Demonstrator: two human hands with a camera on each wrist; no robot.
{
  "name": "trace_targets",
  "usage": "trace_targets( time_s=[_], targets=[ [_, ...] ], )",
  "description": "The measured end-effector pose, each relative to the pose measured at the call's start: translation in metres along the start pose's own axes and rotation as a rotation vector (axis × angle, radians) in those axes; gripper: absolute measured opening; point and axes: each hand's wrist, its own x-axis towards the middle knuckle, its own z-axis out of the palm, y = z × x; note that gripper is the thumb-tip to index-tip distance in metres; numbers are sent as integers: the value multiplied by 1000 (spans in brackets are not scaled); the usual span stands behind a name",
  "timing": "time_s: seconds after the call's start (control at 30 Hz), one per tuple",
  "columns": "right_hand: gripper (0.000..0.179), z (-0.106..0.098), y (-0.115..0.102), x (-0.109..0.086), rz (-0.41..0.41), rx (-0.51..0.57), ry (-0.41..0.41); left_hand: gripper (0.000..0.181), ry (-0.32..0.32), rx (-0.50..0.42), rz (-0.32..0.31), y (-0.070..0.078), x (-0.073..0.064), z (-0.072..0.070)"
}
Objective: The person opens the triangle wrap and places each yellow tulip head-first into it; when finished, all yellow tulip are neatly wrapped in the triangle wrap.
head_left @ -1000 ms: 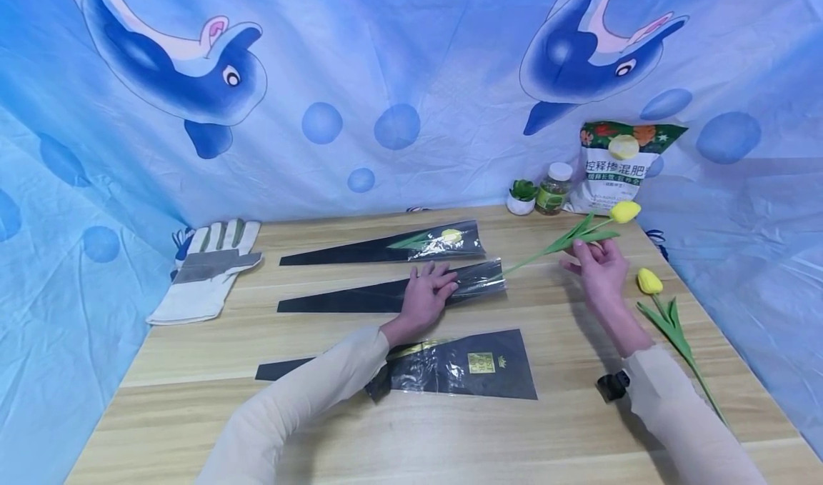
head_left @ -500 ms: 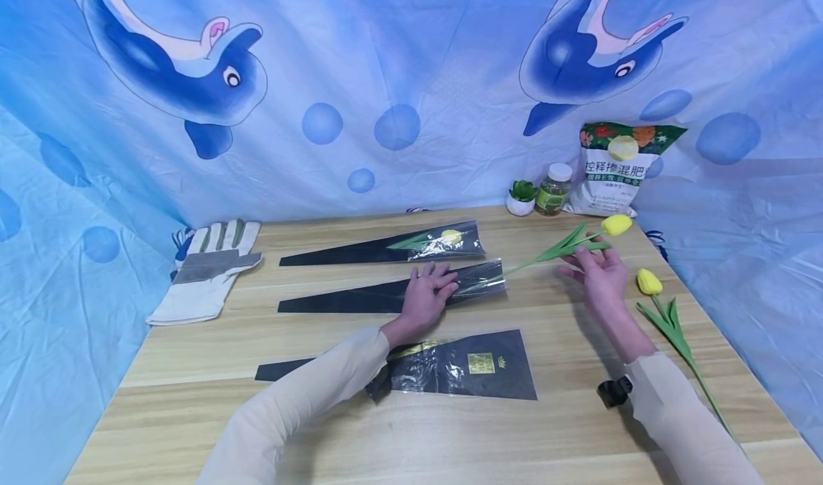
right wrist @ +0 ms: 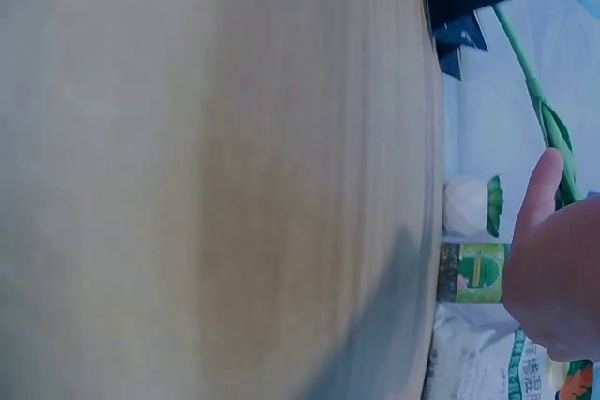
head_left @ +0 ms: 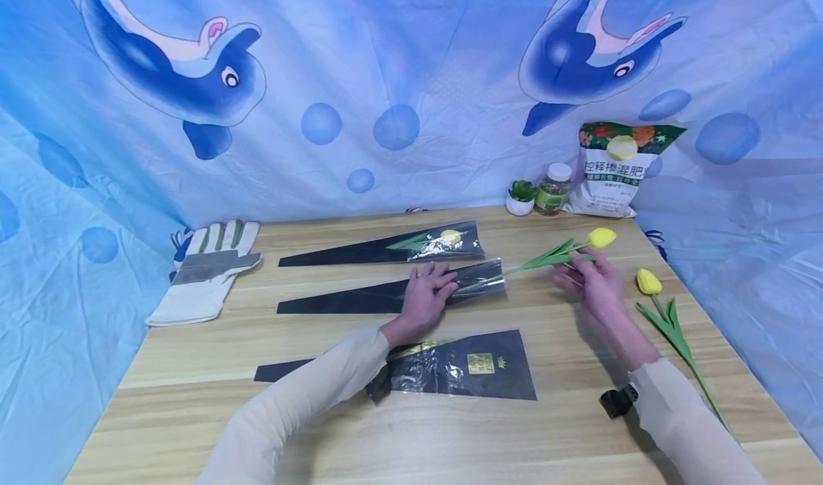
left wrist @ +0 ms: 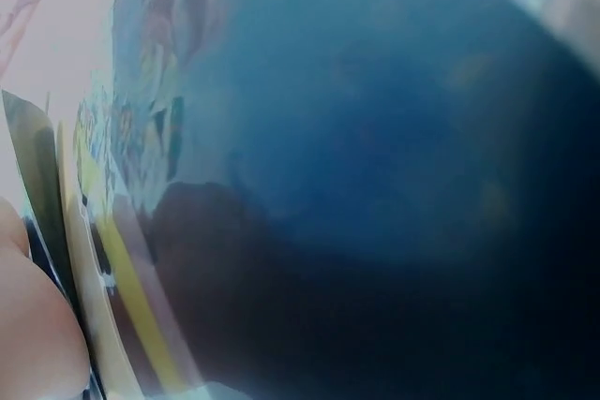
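Observation:
My right hand (head_left: 596, 285) pinches a yellow tulip (head_left: 601, 238) with green leaves just below its bloom. The lower stem runs left into the mouth of the middle black flower sleeve (head_left: 353, 297), which has a clear front. My left hand (head_left: 424, 301) rests on that sleeve near its wide end, fingers spread, hiding part of it. In the right wrist view the thumb lies against the tulip's green stem (right wrist: 525, 67). Dark glossy film (left wrist: 356, 138) fills most of the left wrist view.
Behind lies another sleeve (head_left: 334, 251) with a yellow tulip inside. A printed sleeve (head_left: 501, 378) lies in front, partly under the left forearm. Another tulip (head_left: 649, 282) lies far right. Work glove (head_left: 206, 274), potted succulent (head_left: 521, 198), jar (head_left: 553, 191) and fertilizer bag (head_left: 607, 174) stand or lie around.
My right hand has brought the tulip left and lower, so its bloom is nearer the middle sleeve's mouth. The left hand has stayed in place on the sleeve.

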Motion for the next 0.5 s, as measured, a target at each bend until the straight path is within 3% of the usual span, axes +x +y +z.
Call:
trace_targets(
  time_s=[0.27, 0.5],
  targets=[
    [13, 1, 3, -7, 209, 91, -108, 28, 1, 9, -5, 1, 1, 0],
    [21, 1, 8, -7, 271, 125, -204, 28, 5, 7, -13, 1, 2, 0]
  ],
)
